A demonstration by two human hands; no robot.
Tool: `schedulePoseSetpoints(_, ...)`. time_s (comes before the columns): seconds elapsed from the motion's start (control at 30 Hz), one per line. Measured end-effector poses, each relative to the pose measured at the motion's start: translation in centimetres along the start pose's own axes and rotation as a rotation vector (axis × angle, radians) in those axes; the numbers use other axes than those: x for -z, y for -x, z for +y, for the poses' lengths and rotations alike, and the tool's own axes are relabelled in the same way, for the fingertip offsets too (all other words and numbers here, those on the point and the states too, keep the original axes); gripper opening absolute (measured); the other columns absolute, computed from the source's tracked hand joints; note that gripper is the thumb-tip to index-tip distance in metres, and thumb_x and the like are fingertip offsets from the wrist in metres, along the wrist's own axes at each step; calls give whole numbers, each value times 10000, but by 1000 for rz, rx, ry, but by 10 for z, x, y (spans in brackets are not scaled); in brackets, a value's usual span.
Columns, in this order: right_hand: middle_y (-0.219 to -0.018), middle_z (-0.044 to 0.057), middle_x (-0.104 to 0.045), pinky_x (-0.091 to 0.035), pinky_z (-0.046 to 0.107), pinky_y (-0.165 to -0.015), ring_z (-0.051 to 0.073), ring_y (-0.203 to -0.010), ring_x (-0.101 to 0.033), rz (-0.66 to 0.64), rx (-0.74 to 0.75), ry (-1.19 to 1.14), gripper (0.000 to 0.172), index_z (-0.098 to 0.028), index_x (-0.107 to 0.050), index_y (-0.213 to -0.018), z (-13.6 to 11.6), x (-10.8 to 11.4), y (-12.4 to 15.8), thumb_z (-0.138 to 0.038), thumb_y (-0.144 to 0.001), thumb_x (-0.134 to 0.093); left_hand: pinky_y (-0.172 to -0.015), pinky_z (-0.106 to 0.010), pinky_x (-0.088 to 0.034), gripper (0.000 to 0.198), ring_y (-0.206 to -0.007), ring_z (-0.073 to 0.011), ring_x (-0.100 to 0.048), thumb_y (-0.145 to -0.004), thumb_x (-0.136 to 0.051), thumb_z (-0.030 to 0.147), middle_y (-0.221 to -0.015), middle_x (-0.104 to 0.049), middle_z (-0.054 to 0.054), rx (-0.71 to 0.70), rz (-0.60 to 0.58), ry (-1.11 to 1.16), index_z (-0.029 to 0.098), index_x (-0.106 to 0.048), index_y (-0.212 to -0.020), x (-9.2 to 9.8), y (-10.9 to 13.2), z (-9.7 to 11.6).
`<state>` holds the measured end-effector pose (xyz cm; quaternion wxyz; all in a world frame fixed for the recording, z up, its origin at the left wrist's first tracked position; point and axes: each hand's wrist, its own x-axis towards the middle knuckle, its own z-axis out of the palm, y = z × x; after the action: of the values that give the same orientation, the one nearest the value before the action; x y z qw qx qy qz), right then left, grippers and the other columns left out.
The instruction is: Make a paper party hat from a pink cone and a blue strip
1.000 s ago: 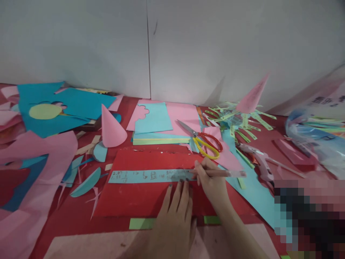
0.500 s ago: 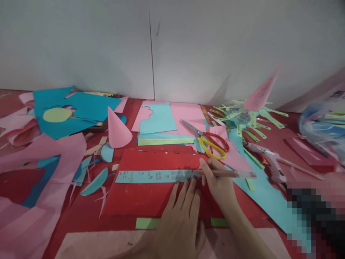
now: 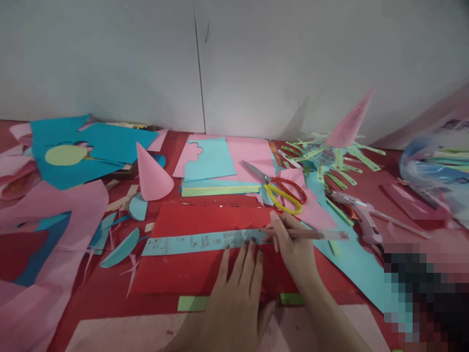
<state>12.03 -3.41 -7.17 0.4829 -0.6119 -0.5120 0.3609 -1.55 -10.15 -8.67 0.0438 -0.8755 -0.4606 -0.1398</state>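
A light-blue paper strip (image 3: 205, 241) with handwritten marks lies across a red sheet (image 3: 176, 274). My left hand (image 3: 238, 288) rests flat with fingers spread, their tips pressing the strip's lower edge. My right hand (image 3: 291, 247) pinches a slim pen (image 3: 318, 234), held nearly level, its tip at the strip near its right end. The strip's far right end is hidden behind my right hand. Just beyond that hand are scissors (image 3: 276, 188) with one red and one yellow handle, blades apart.
A pink paper cone (image 3: 154, 178) stands left of a paper stack (image 3: 220, 188). Another cone (image 3: 350, 122) with green strips stands back right, near a glue gun (image 3: 362, 215) and a plastic bag (image 3: 439, 156). Pink and blue scraps (image 3: 88, 195) cover the left. A wall (image 3: 256, 63) rises behind.
The strip has slid left and tilted slightly, its left end lower, and my left hand has moved left with it. My right hand still holds the pen. The whole view has shifted slightly.
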Motion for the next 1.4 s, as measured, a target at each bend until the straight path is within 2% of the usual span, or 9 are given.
schedulePoseSetpoints(0.27,-379,-62,-414,-426,226,-473,134,-447,-558,-48,-9,11,345,-207,-442,-543,0,0,-1,-419,-803,-522,-985,-426,-240,539,-1214,-241,-389,-873,-270,439,-1316,-466,-106,-5,26,-30,98,-432,-1257,0,2,-1)
schedulePoseSetpoints(0.67,-377,-71,-400,-440,237,-534,139,-491,-574,-68,10,68,351,-221,-385,-544,1,-1,-2,-416,-801,-523,-953,-383,-330,477,-1151,-231,-465,-874,-295,390,-1253,-533,-94,-16,43,-48,98,-538,-1162,1,-1,2)
schedulePoseSetpoints(0.83,-383,-68,-427,-417,241,-505,125,-453,-540,-66,53,156,377,-220,-366,-520,4,0,-3,-424,-777,-552,-959,-389,-317,465,-1176,-237,-433,-871,-305,383,-1281,-507,-93,-4,35,-35,110,-537,-1167,-1,0,2)
schedulePoseSetpoints(1.13,-381,-70,-407,-437,243,-489,127,-450,-540,-68,29,105,362,-226,-370,-511,6,0,-3,-380,-804,-517,-963,-390,-304,470,-1173,-234,-429,-875,-291,376,-1278,-510,-90,-3,37,-24,107,-529,-1178,0,-1,2)
schedulePoseSetpoints(1.4,-383,-69,-418,-394,226,-466,105,-418,-483,-67,78,184,370,-221,-355,-505,5,0,-2,-371,-805,-510,-970,-385,-290,466,-1182,-236,-420,-872,-306,365,-1291,-498,-87,2,59,-29,97,-509,-1195,-1,-1,2)
